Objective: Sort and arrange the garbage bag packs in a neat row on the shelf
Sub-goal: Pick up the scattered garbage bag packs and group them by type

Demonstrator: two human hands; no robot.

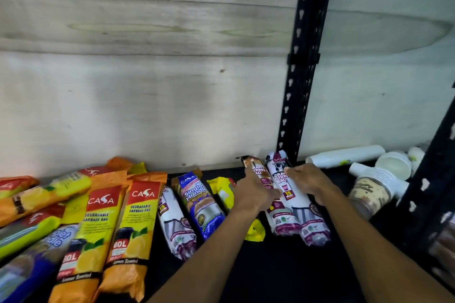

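Observation:
Two white-and-purple drawstring bag packs lie side by side at the right of the black shelf [283, 265]. My left hand [253, 192] rests on the left pack [283, 224], fingers laid over its upper part. My right hand [307, 182] presses on the right pack [312, 224]. Left of them lie a small yellow pack [222, 192], a blue single-handle pack [204, 206], another white drawstring pack [176, 226] and two orange-yellow degradable garbage bag packs [134, 233] [91, 236]. More packs pile up unevenly at the far left [37, 204].
A black perforated upright post [302, 69] stands behind the packs against a pale wooden back wall. To the right lie stacks of white paper cups [379, 179] and a white roll [344, 155]. Another black shelf post [428, 192] rises at the right edge.

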